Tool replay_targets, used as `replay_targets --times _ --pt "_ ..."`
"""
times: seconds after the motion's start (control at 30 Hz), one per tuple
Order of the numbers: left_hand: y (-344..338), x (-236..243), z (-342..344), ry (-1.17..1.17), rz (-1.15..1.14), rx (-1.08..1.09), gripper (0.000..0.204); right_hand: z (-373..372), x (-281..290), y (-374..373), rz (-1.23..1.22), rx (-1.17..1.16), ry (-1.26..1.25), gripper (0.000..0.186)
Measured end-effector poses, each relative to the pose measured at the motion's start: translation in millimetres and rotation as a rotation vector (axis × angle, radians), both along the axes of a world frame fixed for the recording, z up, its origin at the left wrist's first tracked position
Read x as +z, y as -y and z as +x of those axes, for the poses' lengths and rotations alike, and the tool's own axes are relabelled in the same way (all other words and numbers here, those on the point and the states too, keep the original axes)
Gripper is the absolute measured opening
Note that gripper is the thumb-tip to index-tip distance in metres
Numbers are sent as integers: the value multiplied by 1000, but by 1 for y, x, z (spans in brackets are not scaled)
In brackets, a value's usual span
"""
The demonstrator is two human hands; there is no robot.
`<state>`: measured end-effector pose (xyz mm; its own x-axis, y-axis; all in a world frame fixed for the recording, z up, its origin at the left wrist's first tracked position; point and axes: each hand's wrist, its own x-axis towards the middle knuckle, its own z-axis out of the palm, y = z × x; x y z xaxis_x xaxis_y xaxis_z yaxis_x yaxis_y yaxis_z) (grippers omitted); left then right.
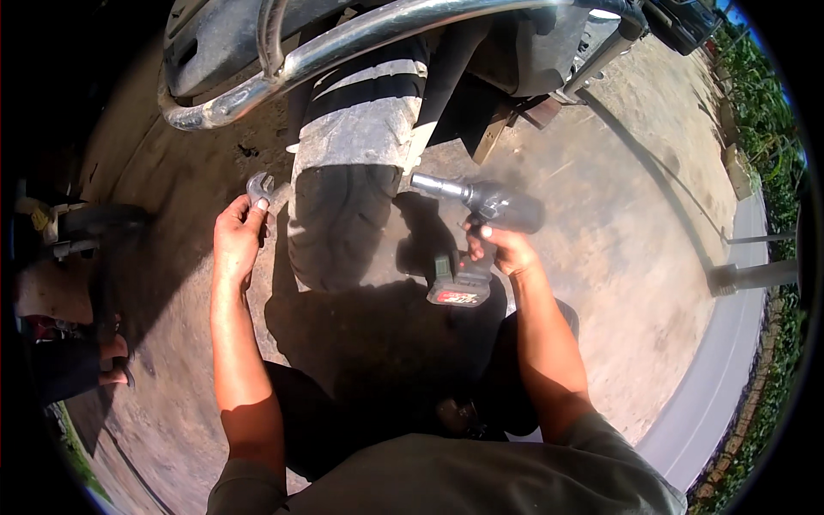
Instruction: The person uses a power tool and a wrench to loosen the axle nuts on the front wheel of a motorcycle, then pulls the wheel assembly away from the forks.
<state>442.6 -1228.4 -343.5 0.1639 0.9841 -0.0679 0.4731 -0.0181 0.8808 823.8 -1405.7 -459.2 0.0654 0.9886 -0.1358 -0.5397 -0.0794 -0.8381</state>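
Observation:
My left hand [238, 233] is closed around a metal open-ended wrench [258, 185], its jaw pointing up past my thumb, just left of a worn tyre [343, 206]. On the tyre's other side, my right hand [505, 247] grips a dark cordless impact wrench [496, 206] by its handle. A long shiny socket [438, 185] on the tool's nose points left toward the wheel without touching it. The battery pack [459, 292] hangs below my fingers. My fingers partly hide both handles.
A chrome tubular bar [360, 43] curves over the tyre, under the vehicle's grey body [215, 51]. A wooden block [491, 137] lies behind the wheel. At far left, another person's feet [116, 360] are near a second small wheel [101, 221]. Green plants [760, 112] line the right edge.

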Motion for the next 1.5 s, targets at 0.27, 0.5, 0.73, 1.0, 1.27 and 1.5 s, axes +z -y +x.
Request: replay_targets --times 0.27,0.5,0.73,1.0,1.27,1.5 --pt "-4 -7 -5 -11 25 -14 19 7 17 6 103 15 -99 46" --pt "3 -4 0 -16 70 -37 20 13 32 8 280 -190 530 40" --pt "-1 -6 -2 -59 90 -35 19 21 34 25 591 -352 1075 49" --pt "1 -7 -2 -69 75 -30 19 12 52 30 577 -313 962 46" --pt "-5 -16 -5 -94 102 -59 19 27 21 14 -82 -151 296 32" --pt "-14 -25 -6 -58 86 -83 20 24 -15 -12 -118 -86 -89 33"
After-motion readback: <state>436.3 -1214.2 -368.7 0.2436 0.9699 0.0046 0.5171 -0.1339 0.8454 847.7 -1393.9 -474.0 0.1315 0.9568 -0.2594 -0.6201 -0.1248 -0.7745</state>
